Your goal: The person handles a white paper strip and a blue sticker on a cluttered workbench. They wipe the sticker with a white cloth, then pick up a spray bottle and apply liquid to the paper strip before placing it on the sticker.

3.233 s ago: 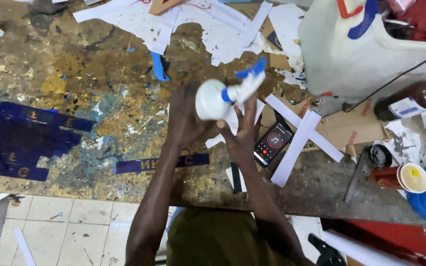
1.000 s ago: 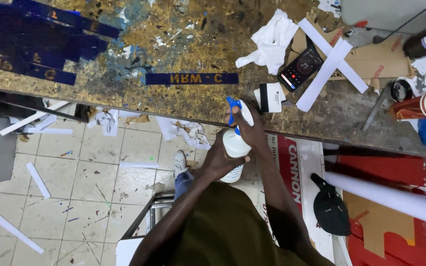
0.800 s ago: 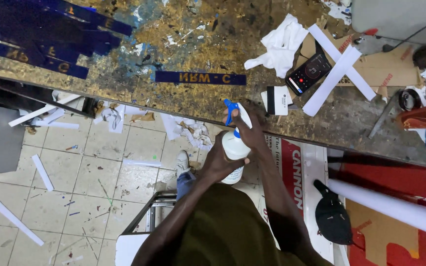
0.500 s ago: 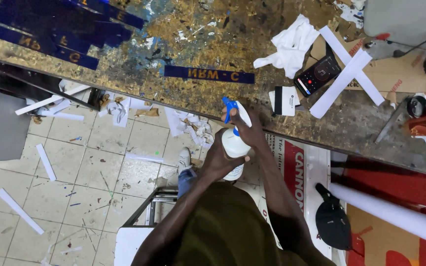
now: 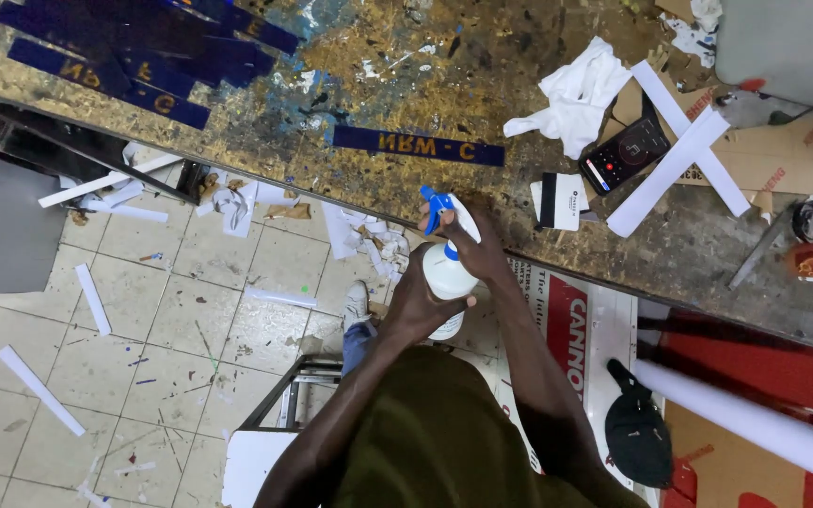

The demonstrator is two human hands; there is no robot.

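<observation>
Workbench (image 5: 237, 141), paint-flecked and littered, fills the upper view, a dark blue lettered strip (image 5: 418, 146) lying flat on it. Just below its edge, a white spray bottle (image 5: 445, 282) is cradled underneath by the left hand (image 5: 413, 306); the right hand (image 5: 482, 249) is closed over its blue trigger head (image 5: 435, 202). Upright carriage and a nozzle aimed squarely are judged best.

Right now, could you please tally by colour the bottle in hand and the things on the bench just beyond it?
White spray bottle: 1
Blue strip: 1
White cloth: 1
Black phone: 1
Crossed white strips: 2
Total: 6
</observation>
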